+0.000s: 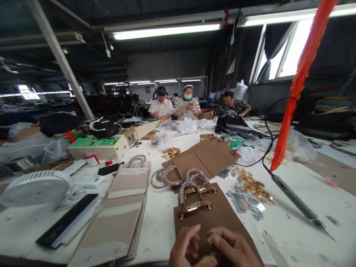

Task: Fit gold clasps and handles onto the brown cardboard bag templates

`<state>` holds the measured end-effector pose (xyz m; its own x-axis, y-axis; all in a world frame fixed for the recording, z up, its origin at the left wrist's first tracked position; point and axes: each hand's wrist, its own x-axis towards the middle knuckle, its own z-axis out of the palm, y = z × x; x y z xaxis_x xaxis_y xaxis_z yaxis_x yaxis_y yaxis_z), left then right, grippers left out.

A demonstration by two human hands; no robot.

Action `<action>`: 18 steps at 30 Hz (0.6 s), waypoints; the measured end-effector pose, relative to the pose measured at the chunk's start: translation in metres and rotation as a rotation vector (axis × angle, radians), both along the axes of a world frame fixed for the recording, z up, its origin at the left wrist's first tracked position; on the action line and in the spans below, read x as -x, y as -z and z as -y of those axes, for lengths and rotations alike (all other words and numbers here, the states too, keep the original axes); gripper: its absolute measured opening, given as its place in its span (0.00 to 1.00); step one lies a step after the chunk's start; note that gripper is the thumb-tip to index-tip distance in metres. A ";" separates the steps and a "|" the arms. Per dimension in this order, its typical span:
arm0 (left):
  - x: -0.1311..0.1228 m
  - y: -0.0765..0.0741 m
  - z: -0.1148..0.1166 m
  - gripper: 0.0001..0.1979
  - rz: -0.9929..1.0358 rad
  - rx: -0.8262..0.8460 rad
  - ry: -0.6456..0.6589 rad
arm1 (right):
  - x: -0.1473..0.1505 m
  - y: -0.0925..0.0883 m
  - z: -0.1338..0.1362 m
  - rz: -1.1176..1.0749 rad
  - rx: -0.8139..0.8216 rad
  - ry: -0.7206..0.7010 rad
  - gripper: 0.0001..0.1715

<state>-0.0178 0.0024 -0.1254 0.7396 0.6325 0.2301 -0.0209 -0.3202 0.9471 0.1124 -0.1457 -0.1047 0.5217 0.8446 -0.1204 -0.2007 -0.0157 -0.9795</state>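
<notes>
At the bottom edge my left hand (pixel 185 247) and my right hand (pixel 233 249) are together over a brown bag panel (pixel 211 217). My right hand's fingers pinch a small gold metal fitting (pixel 210 237). My left hand's fingers are curled beside it; what they hold is hidden. The panel carries gold clasps (pixel 194 206) and wrapped handles (pixel 191 183). A heap of gold fittings (pixel 254 185) lies to the right of the panel.
A stack of beige panels (pixel 122 211) lies at left, with a white fan (pixel 35 187) and a green-topped machine (pixel 101 145). More brown panels (pixel 207 155) lie beyond. A hanging tool (pixel 299 202) with an orange strip (pixel 300 81) is at right. Three people sit at the far end.
</notes>
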 end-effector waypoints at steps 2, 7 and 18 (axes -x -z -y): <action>0.003 -0.007 -0.006 0.33 -0.073 -0.113 -0.154 | -0.008 -0.005 0.003 0.123 0.066 0.148 0.29; 0.003 -0.007 -0.030 0.39 -0.282 -0.144 -0.263 | -0.027 0.000 0.005 0.235 0.174 0.299 0.34; -0.042 -0.019 -0.039 0.47 -0.233 -0.023 -0.315 | -0.024 0.000 0.008 0.436 0.213 0.166 0.30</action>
<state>0.0247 0.0411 -0.1059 0.5441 0.8336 0.0955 0.2964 -0.2975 0.9075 0.1360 -0.1534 -0.1046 0.6870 0.7263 -0.0220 0.2089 -0.2263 -0.9514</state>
